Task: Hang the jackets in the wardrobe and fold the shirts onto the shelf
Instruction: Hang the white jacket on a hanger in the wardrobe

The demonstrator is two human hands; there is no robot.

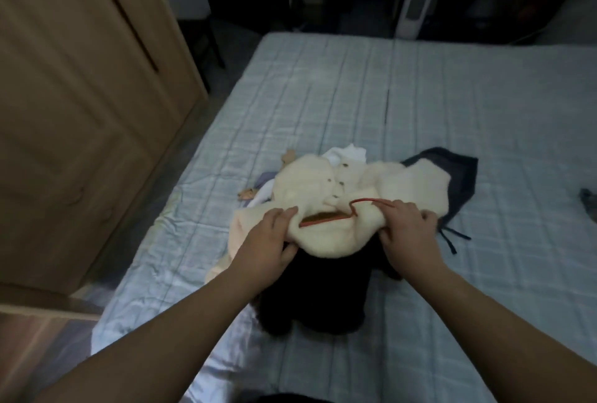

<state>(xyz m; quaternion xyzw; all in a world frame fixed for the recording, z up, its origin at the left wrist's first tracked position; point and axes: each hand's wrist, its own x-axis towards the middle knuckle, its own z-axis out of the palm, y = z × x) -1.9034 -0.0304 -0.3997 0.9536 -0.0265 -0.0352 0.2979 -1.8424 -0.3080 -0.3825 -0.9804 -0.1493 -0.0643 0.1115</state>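
A: Where is the jacket (339, 189)?

B: Atop the clothes pile on the bed (420, 95), red hanger (326, 220) lying crosswise in its collar.

A: Your hands?

B: Left hand (268, 234) pinches the collar's left end; right hand (407, 228) grips its right end. Wardrobe (80, 95) stands leftward.

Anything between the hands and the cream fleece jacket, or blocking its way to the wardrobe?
Nothing between: left hand and right hand both grip the cream fleece jacket at its collar, around a red hanger. The wardrobe stands left of the bed, but its doors look closed, so they block hanging.
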